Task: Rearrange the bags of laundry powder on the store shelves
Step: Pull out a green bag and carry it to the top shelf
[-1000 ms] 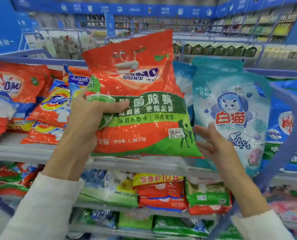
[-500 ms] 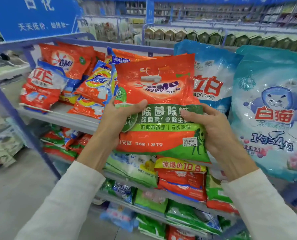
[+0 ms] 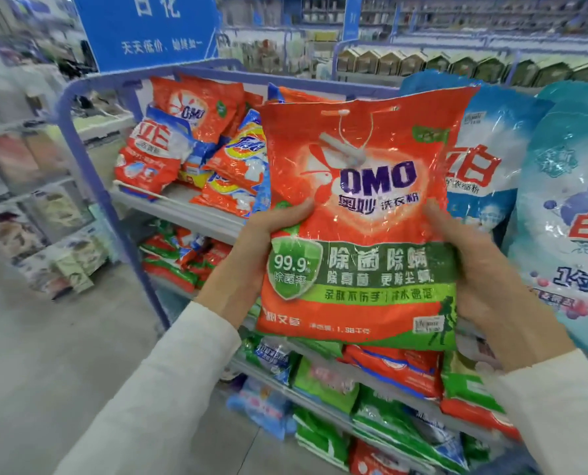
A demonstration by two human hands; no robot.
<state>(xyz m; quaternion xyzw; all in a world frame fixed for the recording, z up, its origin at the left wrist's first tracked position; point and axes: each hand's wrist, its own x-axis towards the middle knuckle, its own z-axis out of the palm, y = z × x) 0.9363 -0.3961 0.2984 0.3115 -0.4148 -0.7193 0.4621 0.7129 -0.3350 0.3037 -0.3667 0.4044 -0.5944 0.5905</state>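
- OMO bag [image 3: 357, 217]: orange with a green band, held upright in the air in front of the shelves, face to the camera, resting on no shelf
- Its print reads "OMO", "奥妙 洗衣粉"; a green shield says "99.9% 除菌率"; the band says "除菌除螨" and "除真菌 更除尘螨"; the weight line low down looks like "1.38", blurred; a white price sticker [image 3: 427, 324] sits at the lower right, too small to read
- A white carry handle [image 3: 344, 149] hangs on a cord under the top seal
- Left grip [image 3: 251, 255] clasps the bag's left edge, thumb on the front, fingers hidden behind
- Right grip [image 3: 477, 272] clasps the right edge the same way, thumb on the front
- Top shelf [image 3: 183, 207], to the left: a second OMO pack [image 3: 196, 108] leaning at the back; a red and blue 立白 pack [image 3: 148, 149] at the end; a Tide pack [image 3: 244, 149] tilted beside it
- Behind the held bag, to the right: a blue 立白 pack [image 3: 481, 173] marked "浓缩粉"; next to it a teal 白猫 pack [image 3: 573, 214] with "1勺" showing
- Lower shelves carry green and orange packs [image 3: 388, 368], writing too blurred to read
- A blue sign [image 3: 148, 29] above the rack reads "日化" and "天天低价, 始终如一"
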